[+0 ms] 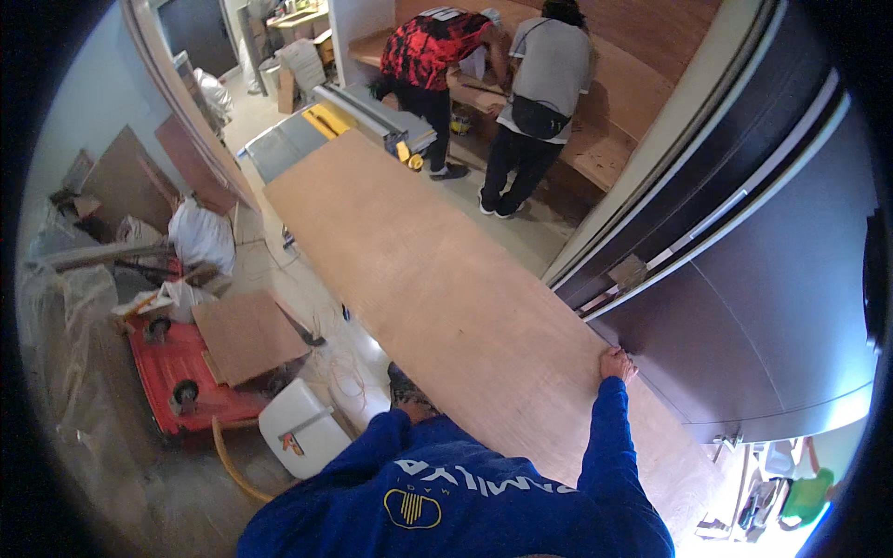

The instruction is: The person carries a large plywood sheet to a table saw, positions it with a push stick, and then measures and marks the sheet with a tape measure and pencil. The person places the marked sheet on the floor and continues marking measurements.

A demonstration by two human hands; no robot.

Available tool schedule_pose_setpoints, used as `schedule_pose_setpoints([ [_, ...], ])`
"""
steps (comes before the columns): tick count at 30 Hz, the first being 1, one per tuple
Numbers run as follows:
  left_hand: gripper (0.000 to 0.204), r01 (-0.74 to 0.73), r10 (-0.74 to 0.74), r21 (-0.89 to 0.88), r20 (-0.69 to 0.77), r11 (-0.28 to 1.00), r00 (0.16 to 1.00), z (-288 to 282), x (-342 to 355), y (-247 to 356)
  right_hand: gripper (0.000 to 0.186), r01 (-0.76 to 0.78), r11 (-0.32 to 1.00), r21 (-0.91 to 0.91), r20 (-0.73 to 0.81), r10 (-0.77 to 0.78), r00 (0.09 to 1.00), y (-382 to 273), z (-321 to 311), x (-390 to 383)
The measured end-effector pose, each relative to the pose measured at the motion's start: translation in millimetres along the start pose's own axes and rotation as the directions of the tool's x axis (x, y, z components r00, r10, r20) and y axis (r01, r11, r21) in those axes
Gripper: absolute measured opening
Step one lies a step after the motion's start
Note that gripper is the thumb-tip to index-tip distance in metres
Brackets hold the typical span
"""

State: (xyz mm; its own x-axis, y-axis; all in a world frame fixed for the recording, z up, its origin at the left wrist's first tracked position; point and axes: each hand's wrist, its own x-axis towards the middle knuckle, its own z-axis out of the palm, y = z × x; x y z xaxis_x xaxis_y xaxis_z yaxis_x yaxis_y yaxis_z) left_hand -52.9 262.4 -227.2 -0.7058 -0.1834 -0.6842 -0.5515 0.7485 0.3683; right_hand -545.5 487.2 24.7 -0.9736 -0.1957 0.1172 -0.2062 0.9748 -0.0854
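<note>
While the right hand (618, 365) rests at the right edge of a long wooden panel (437, 288), its fingers curl over that edge, so its grip is closed on the board. The left hand (415, 409) shows only in part, low beside the panel's left edge; I cannot tell whether its grip is wide, narrow or holding the wood. The panel stretches diagonally across the middle of the view, its far end over a table saw (284, 149) with grey and yellow parts, its near end running to the lower right past the blue sleeve (609, 432) of the right arm.

To the right of the panel, close to the right hand, stands a dark door (753, 307) with a metal handle (731, 439). On the left, a red cart (160, 386) lies with its wheels up, a brown board (244, 330) on top of it, and a white plastic container (299, 430) is just beside it. A white sack (201, 237) sits farther back. Beyond the panel, two people bend toward a wooden structure (619, 121), one in a red-and-black shirt (426, 51), the other in a grey shirt (549, 70).
</note>
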Motion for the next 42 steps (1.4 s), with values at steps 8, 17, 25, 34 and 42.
schedule_pose_setpoints([
  [8, 0.036, -0.195, 0.205, 0.078, -0.145, 0.978, 0.968, -5.9, -33.5, 2.9, 0.059, 0.057, 0.992, -0.112, 0.1, -0.045, 0.994, -2.4, -5.8, -0.9],
  [17, 0.039, -0.151, 0.157, 0.051, -0.141, 0.987, 0.978, -13.6, -29.6, -0.4, 0.067, -0.02, 0.998, -0.055, 0.183, 0.03, 0.983, -4.3, -8.4, 6.9],
  [25, 0.038, -0.234, 0.235, 0.033, -0.058, 0.972, 0.97, -10.7, -22.1, -30.2, 0.06, -0.03, 1.0, -0.003, 0.097, 0.03, 0.995, 2.3, 0.0, 6.7],
  [34, 0.04, -0.186, 0.186, 0.021, -0.032, 0.982, 0.982, -19.4, -38.0, -36.6, 0.057, -0.048, 0.999, -0.019, 0.132, 0.05, 0.99, 0.0, -4.5, 3.4],
  [42, 0.041, -0.372, 0.365, -0.023, -0.14, 0.928, 0.92, -1.2, -13.0, -52.5, 0.058, -0.009, 1.0, -0.014, 0.043, 0.01, 0.999, -0.2, -4.0, 0.1],
])
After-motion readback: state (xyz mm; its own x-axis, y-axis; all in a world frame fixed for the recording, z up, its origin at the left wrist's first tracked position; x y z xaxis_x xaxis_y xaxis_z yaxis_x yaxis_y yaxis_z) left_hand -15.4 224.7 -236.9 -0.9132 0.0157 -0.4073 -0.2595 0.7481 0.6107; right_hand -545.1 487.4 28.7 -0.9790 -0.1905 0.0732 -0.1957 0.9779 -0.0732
